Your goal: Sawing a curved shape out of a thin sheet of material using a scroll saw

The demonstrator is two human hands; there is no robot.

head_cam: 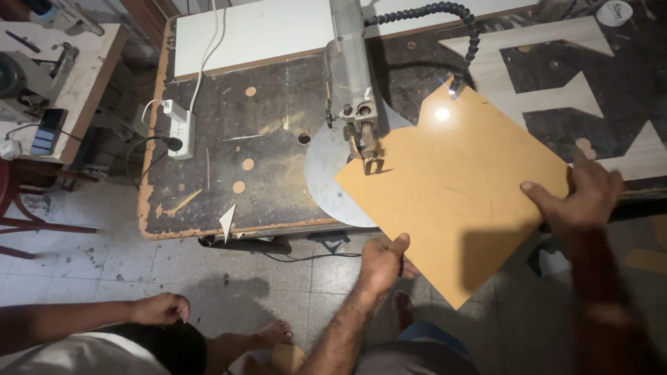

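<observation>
You stood in a woodworking workshop: a scroll saw (354,104) sat on a scarred, dusty workbench (229,139), with cut wooden shapes (535,76), round offcuts (239,187) and a power strip (180,128) lying around it.

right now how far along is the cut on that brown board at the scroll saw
Early on. Done: the brown board lies on the round saw table with its edge at the blade, and its far corner already looks notched. In hand: the left hand grips the near edge and the right hand the right edge. Left: the faint pencilled oval looks uncut.
</observation>
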